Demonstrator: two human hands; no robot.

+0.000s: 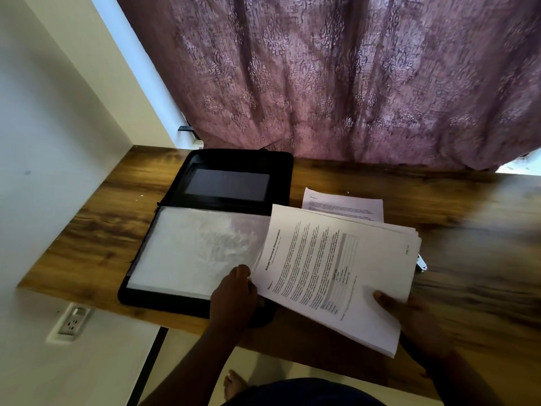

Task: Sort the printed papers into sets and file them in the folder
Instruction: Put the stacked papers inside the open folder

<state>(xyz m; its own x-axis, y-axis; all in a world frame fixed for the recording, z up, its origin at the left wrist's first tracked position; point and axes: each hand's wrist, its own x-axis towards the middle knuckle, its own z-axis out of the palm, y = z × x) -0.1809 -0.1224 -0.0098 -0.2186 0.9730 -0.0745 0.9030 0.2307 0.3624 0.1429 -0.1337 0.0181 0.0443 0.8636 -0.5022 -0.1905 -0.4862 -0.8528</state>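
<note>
head view: right hand (409, 315) grips a stack of printed papers (336, 273), thumb on top, lifted over the wooden desk (439, 200) just right of the open black zip folder (228, 183). left hand (234, 291) touches the clear sleeve (193, 247); grip probably a pinch, hard to tell. filing step, seemingly: next calls for opening the sleeve and sliding sheets in. another sheet (342, 205) lies behind.

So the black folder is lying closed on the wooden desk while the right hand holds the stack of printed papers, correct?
Not quite: the black folder lies open on the wooden desk, its clear sleeves showing. The head view shows this. The right hand does hold the stack of printed papers.
</note>
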